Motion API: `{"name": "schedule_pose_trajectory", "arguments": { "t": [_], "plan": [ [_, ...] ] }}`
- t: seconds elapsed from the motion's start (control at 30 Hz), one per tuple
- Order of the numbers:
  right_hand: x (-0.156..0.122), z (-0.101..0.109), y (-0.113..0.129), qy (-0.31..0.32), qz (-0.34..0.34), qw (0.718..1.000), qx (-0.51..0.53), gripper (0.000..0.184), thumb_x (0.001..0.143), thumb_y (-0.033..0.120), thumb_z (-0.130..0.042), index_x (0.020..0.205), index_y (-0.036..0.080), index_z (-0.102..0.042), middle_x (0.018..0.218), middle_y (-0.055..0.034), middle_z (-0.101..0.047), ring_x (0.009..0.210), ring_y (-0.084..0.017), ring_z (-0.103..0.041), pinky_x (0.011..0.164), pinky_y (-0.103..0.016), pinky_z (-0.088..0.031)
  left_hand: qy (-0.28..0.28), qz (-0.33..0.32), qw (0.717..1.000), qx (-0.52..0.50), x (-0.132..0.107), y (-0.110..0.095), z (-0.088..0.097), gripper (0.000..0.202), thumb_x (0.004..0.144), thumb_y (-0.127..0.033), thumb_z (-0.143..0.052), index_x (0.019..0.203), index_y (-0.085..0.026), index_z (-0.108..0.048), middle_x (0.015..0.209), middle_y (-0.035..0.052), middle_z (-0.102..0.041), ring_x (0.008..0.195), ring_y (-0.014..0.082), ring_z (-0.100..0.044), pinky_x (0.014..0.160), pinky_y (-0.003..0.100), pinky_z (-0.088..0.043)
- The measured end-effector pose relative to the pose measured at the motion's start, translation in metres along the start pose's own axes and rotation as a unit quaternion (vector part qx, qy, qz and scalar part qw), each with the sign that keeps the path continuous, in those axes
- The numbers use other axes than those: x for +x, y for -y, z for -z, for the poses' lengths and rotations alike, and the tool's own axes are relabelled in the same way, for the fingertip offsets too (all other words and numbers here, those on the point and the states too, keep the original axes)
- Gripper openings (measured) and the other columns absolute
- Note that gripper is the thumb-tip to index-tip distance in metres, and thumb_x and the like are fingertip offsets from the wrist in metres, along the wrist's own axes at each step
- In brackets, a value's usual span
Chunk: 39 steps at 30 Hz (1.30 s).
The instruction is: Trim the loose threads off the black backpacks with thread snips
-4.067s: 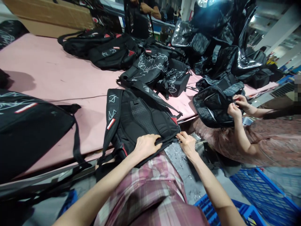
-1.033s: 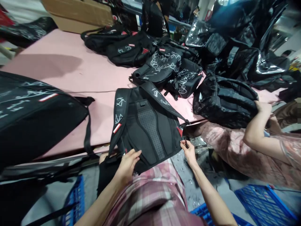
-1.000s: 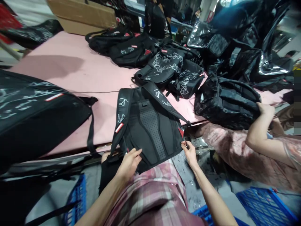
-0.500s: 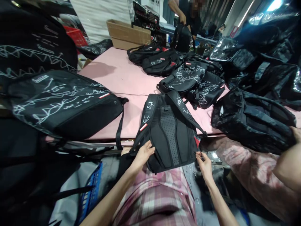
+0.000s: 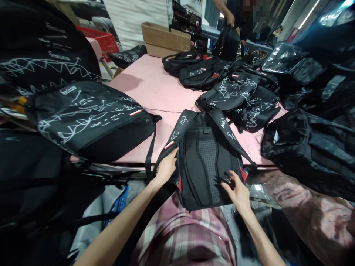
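Note:
A black backpack [image 5: 191, 166] lies with its padded back panel up, leaning from the table edge onto my lap. Its shoulder straps carry white scribbles. My left hand [image 5: 165, 167] is at the left shoulder strap [image 5: 172, 138], below a small red-and-white label, with its fingers closed about the strap's edge. Over the lower right of the back panel, my right hand [image 5: 237, 192] holds a small black tool [image 5: 227, 181] that looks like thread snips; it is blurred. Red tabs [image 5: 243, 174] show at both sides of the backpack.
Black printed backpacks lie on the pink table [image 5: 138, 88]: one at left [image 5: 97, 122], several at far right [image 5: 235, 92]. A camouflage bag [image 5: 305, 147] sits at right beside a neighbour's patterned clothing. A cardboard box [image 5: 166, 40] stands behind. Another person handles a bag at the back.
My left hand has moved up from the back panel's edge to the strap. My right hand has come from the bag's right side to over the panel. The view has shifted left.

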State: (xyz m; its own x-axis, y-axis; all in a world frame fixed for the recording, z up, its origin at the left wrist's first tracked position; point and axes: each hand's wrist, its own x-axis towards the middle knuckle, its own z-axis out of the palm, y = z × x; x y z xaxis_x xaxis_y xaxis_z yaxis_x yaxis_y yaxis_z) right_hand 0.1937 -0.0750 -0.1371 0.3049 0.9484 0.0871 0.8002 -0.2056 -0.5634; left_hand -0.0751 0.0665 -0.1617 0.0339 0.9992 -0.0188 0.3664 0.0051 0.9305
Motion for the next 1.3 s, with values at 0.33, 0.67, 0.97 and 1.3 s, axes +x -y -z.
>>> {"name": "schedule_pose_trajectory", "arguments": {
  "t": [0.33,0.67,0.97,1.3],
  "plan": [
    [0.085,-0.08,0.127,0.051,0.266,0.925,-0.267,0.017,0.09,0.019,-0.039,0.095,0.016,-0.055,0.087,-0.0086,-0.061,0.082,-0.022,-0.051,0.069,-0.034,-0.031,0.015,-0.034,0.998,0.058,0.008,0.004,0.0,0.039,0.078,-0.011,-0.045,0.112,-0.024,-0.059,0.121,0.0031,-0.058,0.12,0.0193,-0.046,0.106,0.037,-0.03],
    [0.094,-0.055,0.121,0.159,0.3,0.923,-0.18,0.009,0.086,0.023,-0.052,0.093,0.021,-0.058,0.085,-0.0018,-0.065,0.081,-0.017,-0.055,0.07,-0.03,-0.028,0.051,-0.068,0.994,0.072,0.009,0.011,0.01,0.037,0.081,-0.013,-0.042,0.113,-0.024,-0.058,0.12,0.0027,-0.057,0.116,0.0191,-0.049,0.102,0.033,-0.035],
    [0.086,-0.055,0.095,0.079,0.233,0.953,-0.175,0.015,0.089,0.027,-0.048,0.091,0.021,-0.062,0.082,-0.003,-0.067,0.076,-0.017,-0.056,0.068,-0.029,-0.028,0.076,-0.082,0.977,0.18,0.011,-0.002,0.0,0.023,0.08,-0.019,-0.051,0.098,-0.024,-0.064,0.112,0.0031,-0.056,0.093,0.0207,-0.058,0.084,0.03,-0.044],
    [0.084,-0.079,0.13,0.078,0.333,0.889,-0.303,0.02,0.088,0.012,-0.041,0.085,0.015,-0.06,0.08,-0.0089,-0.061,0.078,-0.021,-0.049,0.07,-0.034,-0.027,0.052,-0.087,0.988,0.119,0.015,0.005,-0.004,0.012,0.076,-0.015,-0.052,0.078,-0.021,-0.062,0.091,0.003,-0.058,0.082,0.0195,-0.057,0.083,0.031,-0.042]
  ]
}}
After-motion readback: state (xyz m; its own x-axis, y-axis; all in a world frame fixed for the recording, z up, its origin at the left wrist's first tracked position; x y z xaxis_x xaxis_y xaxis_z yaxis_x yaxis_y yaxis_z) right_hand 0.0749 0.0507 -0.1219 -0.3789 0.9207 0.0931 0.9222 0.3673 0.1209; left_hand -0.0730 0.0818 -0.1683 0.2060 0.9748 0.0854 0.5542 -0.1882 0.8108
